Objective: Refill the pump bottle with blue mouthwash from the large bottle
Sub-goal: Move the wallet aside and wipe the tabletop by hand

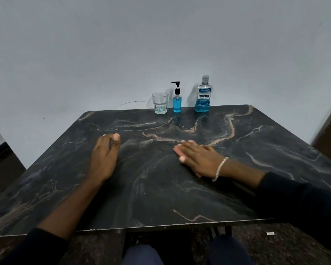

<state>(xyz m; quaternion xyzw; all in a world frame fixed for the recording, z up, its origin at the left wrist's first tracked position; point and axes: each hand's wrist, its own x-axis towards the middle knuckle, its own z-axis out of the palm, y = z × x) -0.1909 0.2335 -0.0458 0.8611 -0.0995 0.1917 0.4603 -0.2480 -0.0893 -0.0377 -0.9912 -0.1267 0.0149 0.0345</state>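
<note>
resting empty hands on the counter [161, 188], left hand [104, 157] loosely curled, right hand [197, 159] flat, pump bottle [177, 102] and large bottle [203, 96] standing upright well ahead, nearer the right.

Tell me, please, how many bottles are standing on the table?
2. The pump bottle stands at the far edge of the table, right of the glass; the large Listerine mouthwash bottle stands further right. Nothing in view could hide another.

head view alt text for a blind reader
The left hand and right hand rest empty on a dark marbled table. At its far edge stand a glass, a small pump bottle and a large mouthwash bottle.
</note>
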